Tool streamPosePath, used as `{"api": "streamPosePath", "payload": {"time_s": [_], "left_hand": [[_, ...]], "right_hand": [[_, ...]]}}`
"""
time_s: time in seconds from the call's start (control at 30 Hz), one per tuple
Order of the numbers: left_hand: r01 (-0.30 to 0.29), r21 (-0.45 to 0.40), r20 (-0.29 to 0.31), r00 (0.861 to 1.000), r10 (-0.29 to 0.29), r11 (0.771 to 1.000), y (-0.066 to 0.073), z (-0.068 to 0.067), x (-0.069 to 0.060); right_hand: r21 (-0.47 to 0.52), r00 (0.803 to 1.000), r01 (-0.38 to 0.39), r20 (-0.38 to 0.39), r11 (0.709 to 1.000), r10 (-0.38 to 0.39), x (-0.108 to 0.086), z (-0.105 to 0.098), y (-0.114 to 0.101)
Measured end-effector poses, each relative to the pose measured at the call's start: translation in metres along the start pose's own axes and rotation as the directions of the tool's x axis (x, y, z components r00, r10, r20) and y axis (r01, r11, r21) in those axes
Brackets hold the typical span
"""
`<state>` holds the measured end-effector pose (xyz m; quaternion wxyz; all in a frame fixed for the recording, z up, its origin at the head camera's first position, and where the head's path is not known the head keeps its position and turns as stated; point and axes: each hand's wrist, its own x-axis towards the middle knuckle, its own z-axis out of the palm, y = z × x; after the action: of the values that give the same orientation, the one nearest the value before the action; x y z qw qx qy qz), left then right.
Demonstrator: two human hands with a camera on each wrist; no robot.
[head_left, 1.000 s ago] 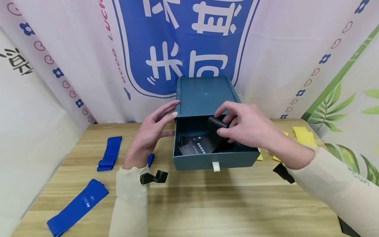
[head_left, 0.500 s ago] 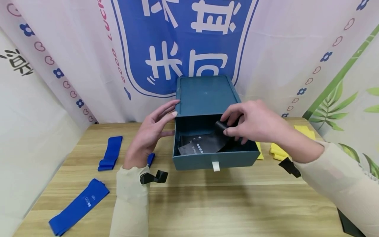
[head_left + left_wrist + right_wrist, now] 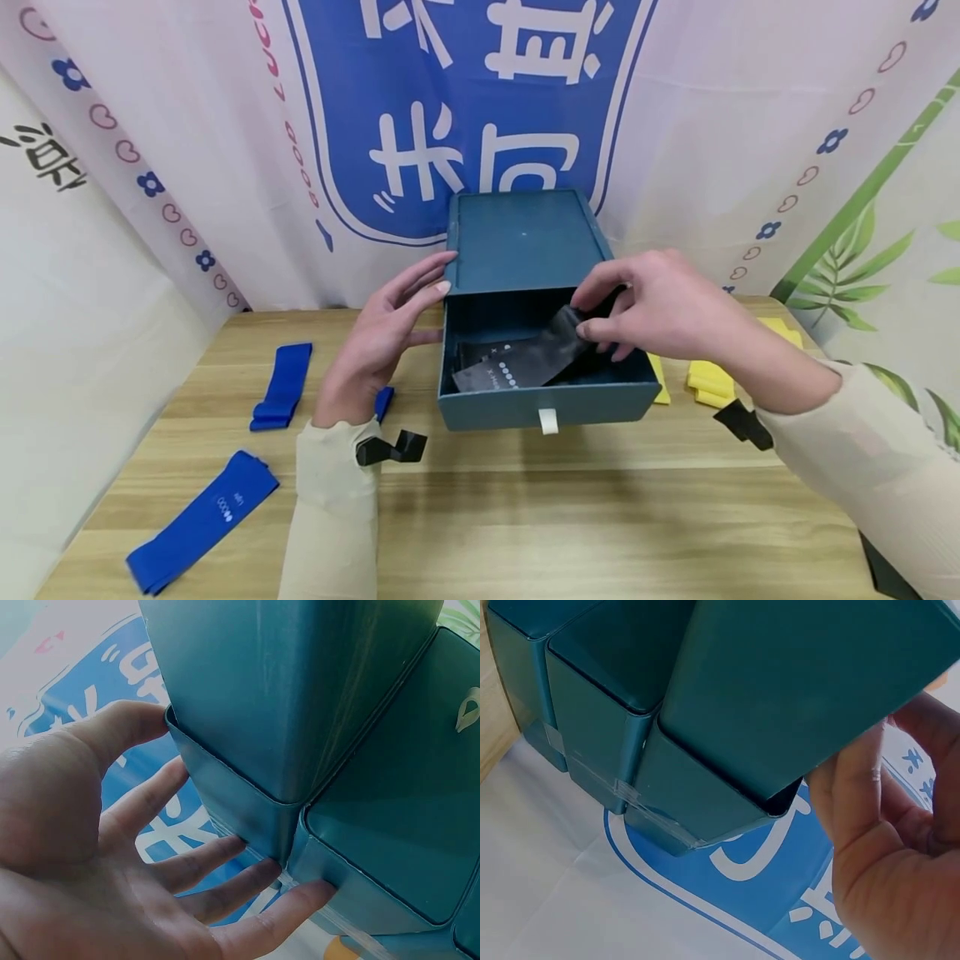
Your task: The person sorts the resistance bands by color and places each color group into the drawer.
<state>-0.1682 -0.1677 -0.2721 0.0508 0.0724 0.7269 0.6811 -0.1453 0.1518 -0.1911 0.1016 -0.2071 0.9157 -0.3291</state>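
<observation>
A teal drawer (image 3: 495, 412) with a white pull tab (image 3: 549, 421) stands pulled out of a teal drawer unit (image 3: 525, 242). Dark resistance bands lie inside it, the top black resistance band (image 3: 525, 362) printed with white dots and text. My right hand (image 3: 656, 304) reaches over the drawer's right side and pinches the band's raised far end between thumb and fingers. Against the unit's left side rests my left hand (image 3: 382, 325), fingers extended. The left wrist view shows that hand (image 3: 150, 855) with spread fingertips touching the teal casing (image 3: 232, 802). The right wrist view hides the band behind the drawer.
On the wooden table (image 3: 480, 533), blue bands (image 3: 202, 525) lie at the left, another partly behind my left wrist. Yellow bands (image 3: 708, 379) lie at the right, partly hidden by my right arm. A printed curtain (image 3: 675, 150) hangs right behind the unit.
My right hand has moved right and slightly down into the drawer. The black band's curled end, earlier a rolled edge in the fingers, now stands flatter and more spread. My left hand stays put.
</observation>
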Motion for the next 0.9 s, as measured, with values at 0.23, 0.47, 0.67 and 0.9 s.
{"api": "streamPosePath", "payload": {"time_s": [0.23, 0.47, 0.67, 0.9], "left_hand": [[-0.004, -0.003, -0.013, 1.0, 0.004, 1.0, 0.0, -0.002, 0.001], [-0.012, 0.004, -0.002, 1.0, 0.012, 1.0, 0.0, 0.001, 0.002], [-0.029, -0.002, 0.011, 1.0, 0.029, 1.0, 0.003, 0.003, 0.003], [-0.035, -0.007, 0.019, 0.999, 0.035, 0.999, 0.005, 0.004, 0.004]], "right_hand": [[0.104, 1.0, 0.014, -0.01, 0.994, -0.013, -0.008, -0.006, 0.003], [0.258, 0.969, 0.053, -0.247, 0.965, 0.013, -0.047, -0.017, 0.038], [0.292, 0.915, 0.004, -0.386, 0.956, 0.114, -0.081, -0.011, 0.103], [0.285, 0.908, -0.115, -0.358, 0.951, 0.217, -0.105, -0.011, 0.196]]}}
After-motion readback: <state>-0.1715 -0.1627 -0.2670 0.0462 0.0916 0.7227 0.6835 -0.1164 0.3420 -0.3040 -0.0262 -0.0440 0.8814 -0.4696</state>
